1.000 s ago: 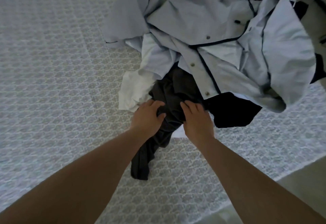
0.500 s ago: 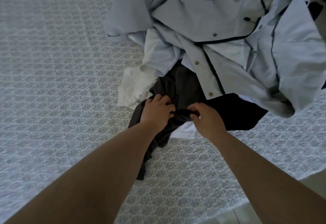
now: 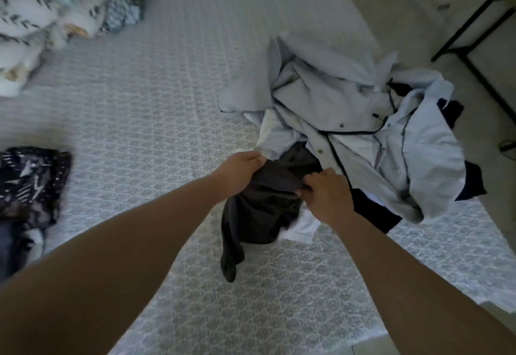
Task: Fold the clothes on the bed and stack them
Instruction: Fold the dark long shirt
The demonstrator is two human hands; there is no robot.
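L hand (image 3: 237, 171) & R hand (image 3: 325, 194) grip dark garment (image 3: 259, 212) top edge, long axis hanging toward viewer, on bed (image 3: 156, 120)

Both hands, left (image 3: 239, 170) and right (image 3: 326, 195), now lifting dark grey garment (image 3: 259, 215) clear of pile toward 12 o'clock; fabric hangs longer beneath; hands spread wider apart.

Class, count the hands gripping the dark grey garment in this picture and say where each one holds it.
2. The left hand grips the upper edge of the dark grey garment on its left; the right hand pinches the same edge on its right, beside the pale blue shirt.
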